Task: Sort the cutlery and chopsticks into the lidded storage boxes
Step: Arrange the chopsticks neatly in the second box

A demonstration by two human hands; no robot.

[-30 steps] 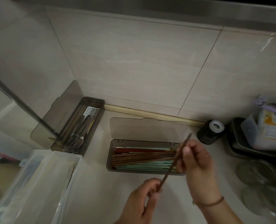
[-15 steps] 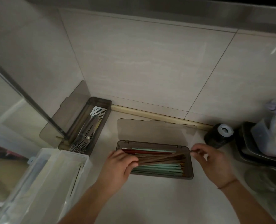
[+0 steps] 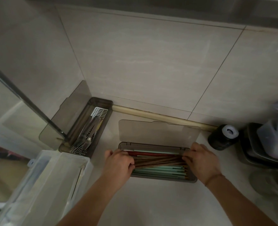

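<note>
Smoky grey plastic forms the chopstick box (image 3: 157, 179) in front of you, its lid (image 3: 158, 133) thrown back toward the tiled wall so the tray stays open from above. Your left hand (image 3: 118, 163) curls over the left end of the tray, fingers pressed on the ends of the brown chopsticks (image 3: 159, 161); your right hand (image 3: 200, 159) does the same at the right end, fingertips bent onto the opposite ends. Neither hand lifts anything: you appear to be squaring the brown bundle from both ends so it lies flat, since several sticks cross at a slant over the others. The red chopsticks (image 3: 151, 154) sit along the far wall and the pale green chopsticks (image 3: 159, 170) along the near wall, already parallel, which leaves the middle lane for the brown ones.

The second smoky box (image 3: 86, 128) stands in the corner, angled along the side wall, lid propped open, holding the forks (image 3: 82, 144) with their tines toward you. By my judgement the sorting is nearly finished; flattening the slanted sticks matters because a raised end would probably stop the lid from closing.
</note>
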